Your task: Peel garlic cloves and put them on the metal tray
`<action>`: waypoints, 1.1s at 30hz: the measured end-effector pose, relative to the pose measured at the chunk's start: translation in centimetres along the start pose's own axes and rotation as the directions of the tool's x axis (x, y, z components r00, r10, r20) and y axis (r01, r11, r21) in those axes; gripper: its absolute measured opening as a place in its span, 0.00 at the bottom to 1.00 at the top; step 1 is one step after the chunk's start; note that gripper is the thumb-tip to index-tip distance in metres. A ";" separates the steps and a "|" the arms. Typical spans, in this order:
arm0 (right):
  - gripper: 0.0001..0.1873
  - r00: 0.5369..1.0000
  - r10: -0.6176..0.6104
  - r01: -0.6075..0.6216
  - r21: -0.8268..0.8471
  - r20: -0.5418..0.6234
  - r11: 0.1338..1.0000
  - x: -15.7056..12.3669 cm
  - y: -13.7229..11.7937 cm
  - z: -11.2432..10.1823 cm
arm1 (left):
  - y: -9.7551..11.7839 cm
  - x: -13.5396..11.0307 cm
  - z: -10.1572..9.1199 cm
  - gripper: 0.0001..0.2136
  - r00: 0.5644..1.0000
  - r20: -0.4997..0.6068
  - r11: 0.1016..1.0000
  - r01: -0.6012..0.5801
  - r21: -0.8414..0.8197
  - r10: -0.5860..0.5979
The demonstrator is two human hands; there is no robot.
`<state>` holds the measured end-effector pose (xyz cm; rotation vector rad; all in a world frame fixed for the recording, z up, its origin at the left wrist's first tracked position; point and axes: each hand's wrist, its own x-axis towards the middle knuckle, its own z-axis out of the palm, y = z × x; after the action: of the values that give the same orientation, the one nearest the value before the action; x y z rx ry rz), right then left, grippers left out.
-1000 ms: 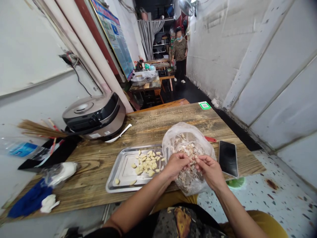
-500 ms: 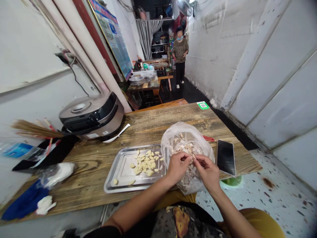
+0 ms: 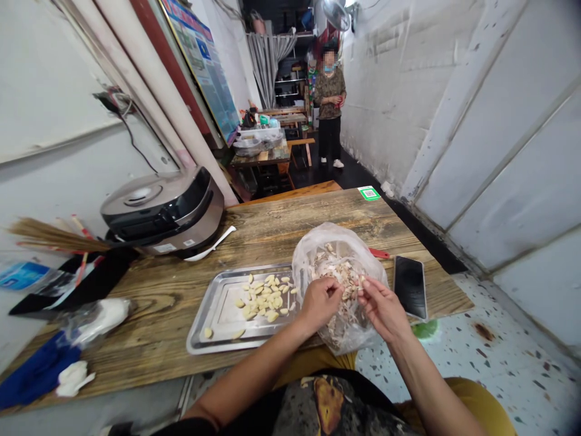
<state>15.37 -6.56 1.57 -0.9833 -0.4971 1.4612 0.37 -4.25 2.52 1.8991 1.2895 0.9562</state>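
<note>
A clear plastic bag [image 3: 336, 245] full of garlic skins sits at the near edge of the wooden table [image 3: 290, 224]. My left hand [image 3: 319, 303] is curled in a pinch over the bag's mouth. My right hand [image 3: 382, 307] is right beside it, fingers also pinched, with a small pale piece of garlic at the fingertips. The two hands nearly touch above the skins. Left of the bag lies a steel tray [image 3: 218, 315] with a heap of peeled garlic cloves [image 3: 263, 301].
A black phone [image 3: 410, 286] lies right of the bag, a red-handled tool [image 3: 376, 254] behind it. A rice cooker [image 3: 163, 212], a broom [image 3: 54, 237], a white bag [image 3: 102, 317] and blue cloth [image 3: 39, 370] occupy the left. A person [image 3: 330, 106] stands far down the aisle.
My hands have stayed over the bag and drawn slightly apart. The view has drifted a little. The person in the aisle has shifted slightly.
</note>
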 end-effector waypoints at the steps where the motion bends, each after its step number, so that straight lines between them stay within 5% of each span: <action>1: 0.16 1.000 -0.001 0.001 -0.008 -0.012 1.000 0.1 0.0 0.0 | -0.3 0.0 0.1 0.12 1.000 -0.006 0.997 0.003 0.074 -0.003; 5: 0.16 0.998 -0.054 0.052 -0.131 -0.012 0.990 0.3 0.4 -0.2 | -1.1 0.1 0.2 0.07 0.996 0.053 0.986 -0.078 0.145 0.070; 8: 0.16 0.990 -0.137 0.135 -0.272 0.011 0.953 0.4 1.0 -0.4 | -0.7 0.1 0.6 0.13 0.993 0.045 0.991 -0.101 -0.091 0.105; 14: 0.14 0.943 -0.312 0.321 -0.551 0.114 0.770 -0.1 1.1 -0.7 | 0.2 -0.3 1.7 0.08 0.990 0.049 0.836 0.135 -0.531 -0.128; 21: 0.13 0.853 -0.441 0.494 -0.703 0.278 0.511 -0.4 1.0 -1.0 | 0.5 -0.5 1.5 0.06 0.991 -0.125 0.933 0.004 -0.359 -0.052; 25: 0.13 0.852 -0.480 0.460 -0.734 0.208 0.499 -0.8 0.9 -0.7 | 0.5 -0.6 1.4 0.05 0.979 -0.196 0.976 -0.091 -0.195 0.052; 33: 0.12 0.849 -0.483 0.466 -0.734 0.214 0.494 -1.0 0.5 -0.6 | 0.3 -0.8 1.2 0.05 0.967 -0.193 0.968 -0.199 -0.156 0.168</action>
<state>15.45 -7.73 1.08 -1.3696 -1.3486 0.6809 1.38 -5.19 1.97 1.8536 1.0994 1.3170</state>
